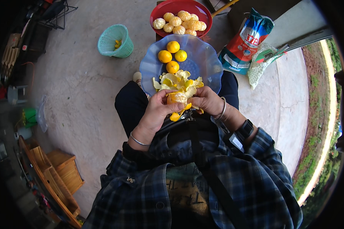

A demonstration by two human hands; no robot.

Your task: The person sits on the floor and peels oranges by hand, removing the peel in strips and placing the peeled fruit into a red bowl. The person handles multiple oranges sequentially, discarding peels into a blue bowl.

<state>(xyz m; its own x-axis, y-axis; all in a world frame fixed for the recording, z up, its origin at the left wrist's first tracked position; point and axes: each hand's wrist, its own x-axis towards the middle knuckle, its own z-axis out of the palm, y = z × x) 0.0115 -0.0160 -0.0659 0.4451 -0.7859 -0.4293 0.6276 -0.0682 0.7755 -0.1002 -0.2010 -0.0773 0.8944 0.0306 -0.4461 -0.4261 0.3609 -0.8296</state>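
Note:
A partly peeled mandarin orange (177,98) is held in my left hand (157,110), with flaps of peel hanging beneath it. My right hand (208,101) pinches peel at the fruit's right side. Both hands are over the near rim of a blue translucent plastic basin (210,70) with a wavy edge, between my knees. In the basin lie a heap of torn peel (172,79) and several unpeeled mandarins (172,67). Beyond it, a red round tray (162,8) holds several peeled mandarins (184,15).
A green plastic wastebasket (129,47) with peel inside stands on the concrete floor, left of the basin. At the right are a red and green bag (240,43) and a patterned bag (259,68). Wooden furniture (64,171) stands at the lower left.

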